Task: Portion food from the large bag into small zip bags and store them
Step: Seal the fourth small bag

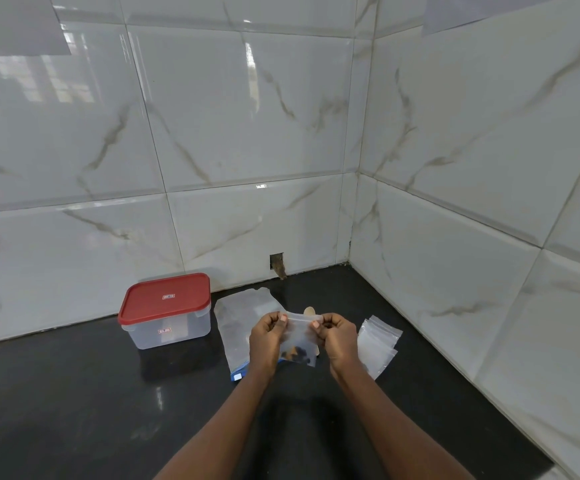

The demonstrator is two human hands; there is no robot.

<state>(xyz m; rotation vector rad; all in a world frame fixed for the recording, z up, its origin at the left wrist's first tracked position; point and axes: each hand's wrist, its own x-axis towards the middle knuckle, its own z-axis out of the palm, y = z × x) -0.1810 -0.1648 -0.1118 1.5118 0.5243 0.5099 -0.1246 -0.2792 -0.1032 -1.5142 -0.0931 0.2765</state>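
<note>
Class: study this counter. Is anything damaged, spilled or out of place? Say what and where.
A small rectangular hole is cut in the white marble-look wall tile above the black countertop, right of the red-lidded clear plastic box; its lower edge looks ragged. No spill shows.

Left grip (267, 336), right grip (337, 337) held level, near together, both seemingly pinching

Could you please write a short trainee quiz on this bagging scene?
1. True or false: the box has its red lid on.
2. The small bag's top is pinched by: A one hand, B both hands, C neither.
3. Fill in: the spare bags lie to the ___ of the small bag.
Key: 1 true; 2 B, left hand and right hand; 3 right.
</note>
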